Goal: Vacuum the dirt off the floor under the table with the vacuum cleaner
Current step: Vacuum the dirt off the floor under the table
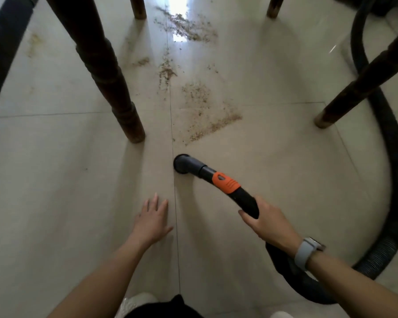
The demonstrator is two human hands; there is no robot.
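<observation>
Black cloth [168,308] and a pale shoe [136,299] sit at the bottom edge, nearest the camera. Just beyond, the right hand [269,222] has its grip wrapped around the black wand [245,200] of the vacuum, fingers curled under the tube; a grey watch [306,252] bands that wrist. An orange collar [225,182] rings the wand ahead of the hand, and the round black nozzle [182,164] rests mouth-down on the floor [55,180], on a tile seam. The ribbed black hose [391,180] loops from behind the hand out to the right and up toward the top right corner. The left hand [152,220] is released, fingers spread flat and low over the floor, beside the seam and apart from the nozzle.

Dirt [205,111], tan and crumbly, lies scattered just beyond the nozzle and trails upward in patches to a bright glare on the tiles. The floor is glossy, pale beige tile with thin grout lines. Four dark wooden desk legs stand around the dirt: one [110,81] at near left, one [359,81] at near right, and two further off at top.
</observation>
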